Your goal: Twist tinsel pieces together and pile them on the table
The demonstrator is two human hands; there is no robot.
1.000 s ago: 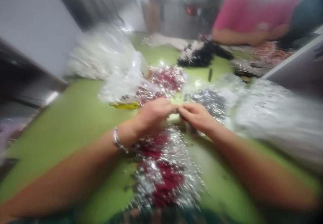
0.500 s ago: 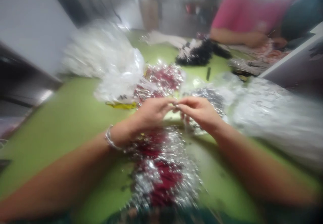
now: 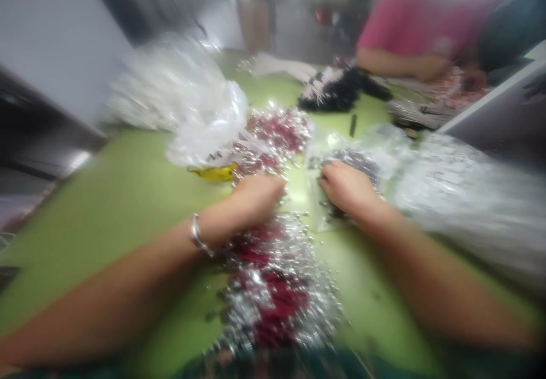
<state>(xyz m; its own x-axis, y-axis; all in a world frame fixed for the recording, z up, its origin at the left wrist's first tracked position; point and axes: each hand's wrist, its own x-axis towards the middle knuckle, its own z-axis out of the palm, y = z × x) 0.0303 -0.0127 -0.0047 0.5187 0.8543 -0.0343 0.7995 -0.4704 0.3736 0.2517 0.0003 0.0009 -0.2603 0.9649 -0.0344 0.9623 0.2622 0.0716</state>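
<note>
My left hand (image 3: pixel 259 196) is closed, its fingertips turned down among dark red pieces with shiny silver ends (image 3: pixel 271 134). What it pinches is hidden. A silver bracelet (image 3: pixel 198 235) circles that wrist. At the right, my right hand (image 3: pixel 347 186) has its fingers curled down over a clear plastic bag (image 3: pixel 314 197) with small dark grey parts (image 3: pixel 356 160). Whether it grips any of them does not show. Below the hands lies a second pile of dark red and silver pieces (image 3: pixel 281 299). Blur hides the finer shapes.
A big white plastic bag (image 3: pixel 205 123) with a yellow strip (image 3: pixel 213 172) lies at the left. More clear plastic (image 3: pixel 464 191) is at the right. Black-tipped bundles (image 3: pixel 330 91) lie at the back of the green table (image 3: pixel 98 214). Across it, a person in a pink top (image 3: pixel 420 26) handles light strands.
My hands were together in the middle, fingertips meeting. They have since parted: the right moved right to the bag of dark parts, the left lowered slightly toward the red and silver pieces.
</note>
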